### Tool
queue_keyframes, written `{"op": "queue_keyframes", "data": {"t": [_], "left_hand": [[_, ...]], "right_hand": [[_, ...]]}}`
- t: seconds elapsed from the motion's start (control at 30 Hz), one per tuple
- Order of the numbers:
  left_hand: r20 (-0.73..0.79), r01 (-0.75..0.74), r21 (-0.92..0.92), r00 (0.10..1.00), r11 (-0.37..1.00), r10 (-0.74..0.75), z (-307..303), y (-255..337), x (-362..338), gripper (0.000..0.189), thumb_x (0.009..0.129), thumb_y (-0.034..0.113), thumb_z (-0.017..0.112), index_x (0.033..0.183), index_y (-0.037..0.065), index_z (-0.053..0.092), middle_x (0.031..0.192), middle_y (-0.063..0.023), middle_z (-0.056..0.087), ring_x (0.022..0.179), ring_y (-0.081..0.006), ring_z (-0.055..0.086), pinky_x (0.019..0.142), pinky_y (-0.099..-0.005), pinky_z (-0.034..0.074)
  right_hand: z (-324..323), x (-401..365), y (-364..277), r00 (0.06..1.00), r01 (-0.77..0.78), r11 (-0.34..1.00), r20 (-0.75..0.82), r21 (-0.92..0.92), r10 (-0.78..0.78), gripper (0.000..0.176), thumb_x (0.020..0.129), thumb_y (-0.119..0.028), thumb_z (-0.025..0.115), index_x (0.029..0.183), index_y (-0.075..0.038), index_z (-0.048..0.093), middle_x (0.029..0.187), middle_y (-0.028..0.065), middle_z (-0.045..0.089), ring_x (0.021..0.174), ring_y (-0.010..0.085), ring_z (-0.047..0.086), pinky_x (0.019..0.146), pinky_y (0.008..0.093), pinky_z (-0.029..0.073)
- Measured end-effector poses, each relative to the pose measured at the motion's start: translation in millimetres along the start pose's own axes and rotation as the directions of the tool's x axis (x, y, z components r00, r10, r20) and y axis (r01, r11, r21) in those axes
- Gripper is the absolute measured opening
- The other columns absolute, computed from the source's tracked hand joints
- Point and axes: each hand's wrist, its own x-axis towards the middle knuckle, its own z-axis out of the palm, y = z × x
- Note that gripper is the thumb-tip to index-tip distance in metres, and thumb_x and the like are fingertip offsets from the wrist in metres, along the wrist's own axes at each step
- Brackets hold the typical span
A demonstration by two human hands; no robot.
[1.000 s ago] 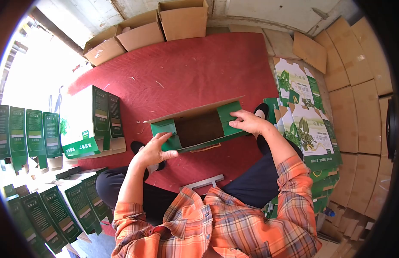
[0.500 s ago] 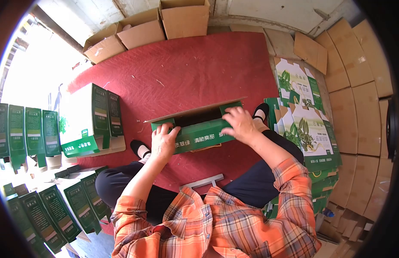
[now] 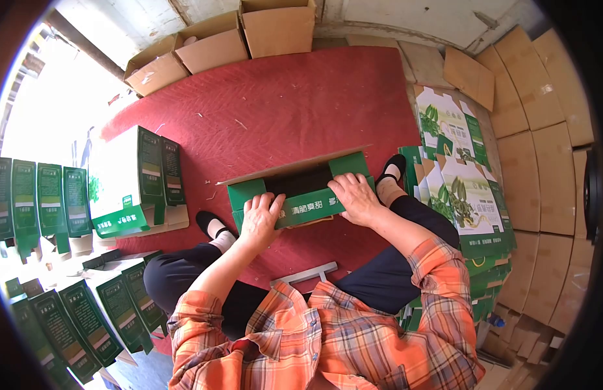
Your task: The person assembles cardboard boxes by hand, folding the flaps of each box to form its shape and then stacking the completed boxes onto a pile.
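Between my feet a green cardboard box [image 3: 306,205] with white printed characters stands on the red carpet, its top open toward me and its inside dark. My left hand [image 3: 260,219] grips the left part of its near panel, fingertips curled over the upper edge. Farther right, my right hand [image 3: 355,199] holds the same panel, fingers bent over the edge and thumb out of sight. A brown cardboard edge rises along the box's far side. Green side flaps show at both ends of the opening.
Flat printed cartons [image 3: 467,195] are stacked at my right. A white-and-green box [image 3: 123,179] and rows of green boxes [image 3: 74,325] stand at my left. Open brown cartons [image 3: 279,29] line the far wall. A grey metal bar [image 3: 306,273] lies before me.
The near panel has tipped so its printing faces up more. My right hand has slid slightly left and down, my left hand slightly right, both now curled over the edge.
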Motion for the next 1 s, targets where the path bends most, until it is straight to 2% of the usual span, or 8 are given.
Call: {"op": "queue_keyframes", "data": {"t": [0.27, 0.33, 0.47, 0.7, 0.77, 0.8, 0.9, 1.0], "left_hand": [[0.027, -0.002, -0.061, 1.0, 0.998, 0.003, 1, -4, 4, 0.089, 0.058, 0.02, 0.084, 0.137, 0.009, 0.046, 0.119, -0.0155, 0.05, 0.112, -0.0347, 0.048, 0.095, -0.046, 0.038], [0.031, -0.001, -0.062, 1.0, 0.998, 0.003, 2, -5, 4, 0.09, 0.058, 0.02, 0.084, 0.139, 0.009, 0.045, 0.119, -0.015, 0.05, 0.113, -0.0344, 0.047, 0.096, -0.0458, 0.037], [0.012, -0.053, -0.038, 0.999, 0.998, 0.053, 1, -3, 0, 0.093, 0.06, 0.023, 0.084, 0.143, 0.011, 0.042, 0.123, -0.0135, 0.049, 0.116, -0.0334, 0.046, 0.098, -0.0456, 0.035], [0.057, -0.05, -0.013, 0.997, 0.999, 0.05, -5, -8, 2, 0.091, 0.063, 0.025, 0.084, 0.143, 0.013, 0.042, 0.123, -0.0139, 0.051, 0.116, -0.034, 0.047, 0.096, -0.0457, 0.036], [0.009, -0.069, -0.01, 0.998, 0.998, 0.069, -6, -14, 6, 0.088, 0.063, 0.027, 0.083, 0.141, 0.011, 0.044, 0.12, -0.014, 0.053, 0.113, -0.0334, 0.048, 0.095, -0.0456, 0.037], [-0.018, -0.063, -0.025, 0.998, 0.998, 0.063, -7, -17, 8, 0.088, 0.063, 0.027, 0.083, 0.14, 0.01, 0.044, 0.12, -0.014, 0.053, 0.113, -0.0335, 0.048, 0.094, -0.0458, 0.037], [-0.049, -0.007, -0.069, 0.999, 0.998, 0.004, -10, -26, 15, 0.087, 0.063, 0.028, 0.083, 0.139, 0.008, 0.044, 0.122, -0.0146, 0.052, 0.114, -0.0346, 0.047, 0.095, -0.0461, 0.036], [-0.138, 0.241, -0.197, 0.953, 0.95, -0.27, -22, -40, 20, 0.09, 0.06, 0.03, 0.084, 0.138, 0.007, 0.045, 0.123, -0.0161, 0.052, 0.116, -0.0349, 0.046, 0.098, -0.0459, 0.035]], "right_hand": [[8, 2, 11, 0.999, 0.033, 0.993, -0.004, 0.116, -0.033, 0.074, 0.063, -0.011, 0.079, 0.129, -0.004, 0.047, 0.122, 0.0103, 0.051, 0.117, 0.0286, 0.048, 0.099, 0.0416, 0.038], [8, 2, 12, 0.998, 0.03, 0.987, 0.053, 0.161, -0.039, 0.08, 0.066, -0.014, 0.077, 0.137, -0.002, 0.041, 0.127, 0.0121, 0.05, 0.121, 0.0294, 0.046, 0.104, 0.0418, 0.034], [9, 0, 9, 0.998, 0.058, 0.986, 0.03, 0.158, -0.063, 0.088, 0.068, -0.02, 0.078, 0.143, -0.001, 0.034, 0.131, 0.0133, 0.048, 0.126, 0.0295, 0.042, 0.109, 0.0436, 0.03], [-2, 7, 4, 0.996, 0.067, 0.998, 0.059, 0.022, -0.068, 0.101, 0.066, -0.035, 0.082, 0.146, -0.001, 0.03, 0.148, 0.0136, 0.038, 0.14, 0.0283, 0.03, 0.115, 0.0487, 0.022], [-14, 11, 1, 0.995, -0.01, 0.999, 0.098, -0.042, 0.014, 0.1, 0.067, -0.038, 0.081, 0.146, -0.003, 0.032, 0.149, 0.0136, 0.036, 0.141, 0.0284, 0.029, 0.116, 0.0495, 0.02], [-22, 13, -1, 0.996, 0.017, 0.999, 0.087, -0.036, -0.014, 0.1, 0.067, -0.038, 0.081, 0.146, -0.003, 0.032, 0.149, 0.0136, 0.036, 0.141, 0.0284, 0.029, 0.116, 0.0495, 0.02], [-50, 14, -2, 0.986, -0.002, 0.995, -0.168, 0.097, 0.018, 0.088, 0.07, -0.039, 0.079, 0.142, -0.004, 0.042, 0.148, 0.0128, 0.039, 0.138, 0.0309, 0.033, 0.115, 0.0507, 0.023], [-71, 12, 5, 0.939, 0.005, 0.974, -0.336, 0.227, 0.073, 0.07, 0.072, -0.028, 0.078, 0.133, -0.004, 0.052, 0.137, 0.0136, 0.05, 0.124, 0.0342, 0.046, 0.107, 0.0466, 0.034]]}}
